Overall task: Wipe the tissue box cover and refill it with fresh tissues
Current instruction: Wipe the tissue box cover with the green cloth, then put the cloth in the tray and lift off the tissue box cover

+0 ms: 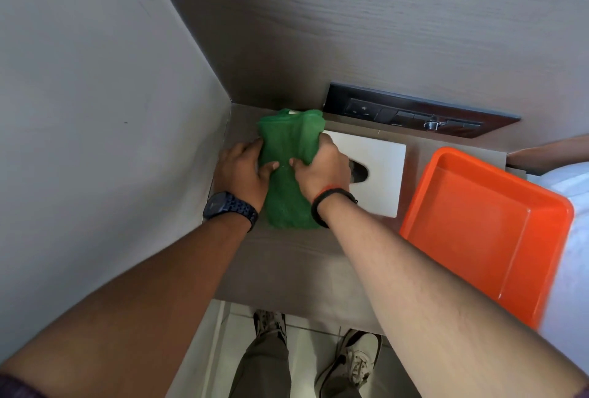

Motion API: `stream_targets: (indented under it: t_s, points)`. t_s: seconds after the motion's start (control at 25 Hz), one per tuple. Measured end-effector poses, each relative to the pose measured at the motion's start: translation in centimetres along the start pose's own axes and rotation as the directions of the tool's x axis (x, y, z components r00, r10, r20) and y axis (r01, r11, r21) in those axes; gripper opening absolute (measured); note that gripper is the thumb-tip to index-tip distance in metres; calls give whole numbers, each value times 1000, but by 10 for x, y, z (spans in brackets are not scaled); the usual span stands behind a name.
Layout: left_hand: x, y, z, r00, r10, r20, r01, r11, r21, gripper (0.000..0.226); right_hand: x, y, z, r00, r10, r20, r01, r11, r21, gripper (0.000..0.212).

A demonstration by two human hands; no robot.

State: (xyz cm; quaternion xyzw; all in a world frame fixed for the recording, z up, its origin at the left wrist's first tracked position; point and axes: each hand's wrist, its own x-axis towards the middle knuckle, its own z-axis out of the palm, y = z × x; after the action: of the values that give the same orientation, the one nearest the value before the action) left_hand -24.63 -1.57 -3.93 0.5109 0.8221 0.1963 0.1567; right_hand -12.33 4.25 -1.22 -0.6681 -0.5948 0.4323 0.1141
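A green cloth [288, 168] lies bunched lengthwise on the wooden shelf [299, 263], near the back left corner. My left hand [243, 171] grips its left side and my right hand [322, 165] grips its right side, thumbs meeting in the middle. Right of the cloth sits the white tissue box cover [381, 168], flat side up, with a dark oval slot partly hidden behind my right hand. A small white object peeks out behind the cloth's far end; I cannot tell what it is.
An orange plastic tray [452, 273] stands at the shelf's right, overhanging the front edge. A dark socket panel [414, 110] is set in the back wall. A grey side wall closes the left. White bedding shows at the far right.
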Motion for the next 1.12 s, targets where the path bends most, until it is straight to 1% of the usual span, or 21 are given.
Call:
stream_targets:
  t_s: [0.04, 0.12, 0.24, 0.36, 0.44, 0.56, 0.64, 0.72, 0.8, 0.84, 0.88, 0.92, 0.96, 1.0, 1.04, 1.08, 1.12]
  points:
    - [0, 2, -1, 1000, 6, 5, -6, 1000, -22, 45, -1, 0, -1, 1000, -7, 10, 6, 999, 40, 30]
    - [0, 10, -1, 999, 20, 40, -15, 993, -114, 46, -4, 2, -8, 1000, 9, 27, -14, 981, 195, 20]
    - [-5, 38, -3, 993, 46, 104, -18, 965, -261, 51, -6, 13, -34, 999, 42, 25, -49, 926, 375, 15]
    - [-15, 81, 2, 989, 119, 88, -89, 954, -288, 51, -12, 36, -74, 999, 42, -19, -27, 874, 486, 15]
    - [-25, 119, 7, 977, 189, 96, -150, 937, -315, 52, -20, 58, -108, 996, 47, -73, 0, 843, 538, 18]
    - [-43, 181, 21, 949, 280, 147, -210, 905, -370, 53, -36, 100, -166, 982, 71, -174, 43, 814, 580, 15]
    - [-56, 217, 36, 916, 350, 194, -252, 881, -401, 55, -44, 129, -198, 964, 96, -249, 69, 813, 579, 14]
    - [-68, 242, 56, 881, 407, 240, -290, 867, -405, 56, -48, 157, -218, 948, 131, -289, 66, 810, 583, 14]
    - [-74, 251, 81, 835, 471, 285, -364, 860, -356, 59, -46, 186, -220, 946, 149, -288, 47, 816, 577, 16]
    - [-78, 250, 94, 794, 516, 321, -446, 854, -269, 61, -45, 200, -215, 951, 158, -266, 25, 818, 575, 18]
    - [-81, 245, 104, 741, 558, 373, -548, 824, -143, 63, -45, 212, -208, 958, 166, -234, -4, 823, 568, 20]
    - [-83, 239, 112, 676, 591, 441, -653, 757, -14, 66, -45, 223, -200, 967, 169, -193, -39, 840, 541, 20]
    - [-85, 233, 121, 604, 609, 514, -743, 664, 87, 68, -44, 234, -192, 971, 178, -161, -83, 878, 471, 18]
    - [-87, 227, 128, 538, 611, 580, -809, 567, 154, 69, -43, 243, -185, 967, 200, -156, -135, 927, 349, 18]
    - [-88, 221, 134, 490, 599, 633, -849, 491, 193, 71, -44, 250, -177, 956, 223, -189, -186, 963, 194, 29]
    - [-89, 215, 138, 468, 581, 666, -867, 449, 217, 72, -46, 256, -170, 945, 213, -247, -208, 977, 49, 45]
    - [-88, 209, 140, 465, 569, 678, -871, 433, 234, 71, -48, 261, -165, 937, 166, -306, -199, 977, -79, 61]
